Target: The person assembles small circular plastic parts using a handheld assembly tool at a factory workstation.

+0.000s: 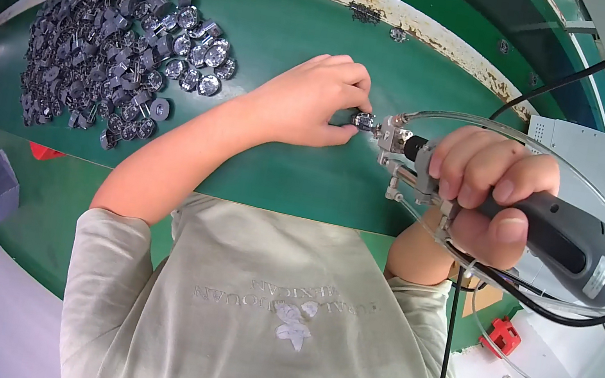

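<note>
Two hands, left hand pinching small metal part, right hand on power screwdriver pointing left

"How's the light where you work?"

"Bright and even from overhead. Ceiling strips glare at the upper left rim, and my left hand throws only a soft shadow on the green table."

"And the picture itself?"

"Sharp at centre. The fisheye bends the table edge, and a black rim encloses everything."

A pale grey-beige short-sleeved shirt (faint print, perhaps a small flower), forearms bare.
</note>
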Available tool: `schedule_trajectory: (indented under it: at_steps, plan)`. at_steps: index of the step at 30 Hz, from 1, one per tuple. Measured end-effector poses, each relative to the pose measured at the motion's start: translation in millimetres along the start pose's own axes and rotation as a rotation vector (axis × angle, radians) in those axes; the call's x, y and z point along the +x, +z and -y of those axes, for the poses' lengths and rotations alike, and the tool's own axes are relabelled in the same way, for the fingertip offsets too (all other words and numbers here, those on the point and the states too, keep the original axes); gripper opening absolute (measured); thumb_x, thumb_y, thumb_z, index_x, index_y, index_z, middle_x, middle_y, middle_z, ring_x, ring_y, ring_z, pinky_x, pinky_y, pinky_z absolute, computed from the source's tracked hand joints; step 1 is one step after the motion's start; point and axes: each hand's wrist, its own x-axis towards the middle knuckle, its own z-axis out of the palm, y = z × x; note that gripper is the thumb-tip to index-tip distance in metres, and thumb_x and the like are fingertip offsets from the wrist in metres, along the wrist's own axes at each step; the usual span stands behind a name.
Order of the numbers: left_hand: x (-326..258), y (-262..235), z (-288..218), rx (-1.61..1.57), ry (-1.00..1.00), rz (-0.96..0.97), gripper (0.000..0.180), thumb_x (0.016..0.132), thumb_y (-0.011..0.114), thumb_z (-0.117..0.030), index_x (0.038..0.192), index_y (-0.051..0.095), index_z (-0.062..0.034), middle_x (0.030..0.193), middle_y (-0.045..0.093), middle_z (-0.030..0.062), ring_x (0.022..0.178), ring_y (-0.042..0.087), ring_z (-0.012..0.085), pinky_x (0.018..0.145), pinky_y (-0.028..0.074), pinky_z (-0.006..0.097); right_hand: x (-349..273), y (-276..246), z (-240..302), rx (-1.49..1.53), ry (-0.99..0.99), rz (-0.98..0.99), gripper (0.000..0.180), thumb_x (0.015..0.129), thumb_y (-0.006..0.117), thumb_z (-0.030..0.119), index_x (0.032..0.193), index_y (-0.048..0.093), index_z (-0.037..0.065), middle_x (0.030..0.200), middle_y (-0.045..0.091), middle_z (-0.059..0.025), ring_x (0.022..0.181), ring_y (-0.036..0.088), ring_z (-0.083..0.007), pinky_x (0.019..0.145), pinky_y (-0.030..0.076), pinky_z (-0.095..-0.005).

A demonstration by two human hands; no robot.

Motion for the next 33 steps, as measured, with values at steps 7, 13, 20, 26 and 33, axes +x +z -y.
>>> schedule_trajectory:
  at_steps: [7, 13, 20, 26, 33]
  plan:
    - [0, -2, 0, -0.003, -0.019, 0.021, 0.027, 0.072, 0.075, -0.011, 0.097, 0.068, -0.0037, 0.1, 0.059, 0.0058, 0.096, 0.057, 0.0261, 0.091, 0.045, 0.038, 0, -4, 0, -0.024, 0.079, 0.106, 0.028, 0.088, 0.072, 0.017, 0.094, 0.047, 0.006, 0.071, 0.054, -0.0068, 0.059, 0.053, -0.0198, 0.057, 0.047, -0.0341]
    - [0, -2, 0, -0.004, -0.017, 0.018, 0.027, 0.071, 0.076, -0.01, 0.097, 0.068, -0.004, 0.1, 0.059, 0.0057, 0.096, 0.057, 0.0262, 0.091, 0.045, 0.038, 1, 0, 2, -0.143, 0.063, 0.093, 0.025, 0.089, 0.062, 0.027, 0.092, 0.045, 0.009, 0.067, 0.053, -0.0042, 0.052, 0.053, -0.0178, 0.053, 0.05, -0.0365]
    - [-1, -1, -1, -0.001, -0.025, 0.023, 0.027, 0.072, 0.076, -0.01, 0.097, 0.069, -0.0042, 0.099, 0.059, 0.0054, 0.097, 0.057, 0.0256, 0.092, 0.044, 0.037, -1, 3, 1, -0.155, 0.085, 0.094, 0.026, 0.089, 0.063, 0.027, 0.092, 0.045, 0.009, 0.067, 0.053, -0.0043, 0.052, 0.052, -0.0176, 0.053, 0.05, -0.0363]
    - [-1, -1, 0, -0.014, -0.014, 0.031, 0.025, 0.072, 0.075, -0.011, 0.095, 0.068, -0.0045, 0.098, 0.059, 0.0056, 0.097, 0.057, 0.0262, 0.091, 0.044, 0.038, 0, 13, -1, -0.178, 0.08, 0.067, 0.026, 0.088, 0.065, 0.025, 0.086, 0.045, 0.008, 0.065, 0.051, -0.004, 0.052, 0.052, -0.018, 0.053, 0.049, -0.036]
    - [4, -5, -1, 0.074, 0.096, 0.028, 0.02, 0.073, 0.074, -0.014, 0.089, 0.068, -0.0051, 0.096, 0.059, 0.0063, 0.095, 0.056, 0.0268, 0.086, 0.045, 0.039, 2, 16, -14, -0.179, 0.094, 0.08, 0.022, 0.082, 0.07, 0.008, 0.081, 0.048, 0.004, 0.063, 0.052, -0.0061, 0.052, 0.052, -0.019, 0.053, 0.048, -0.0363]
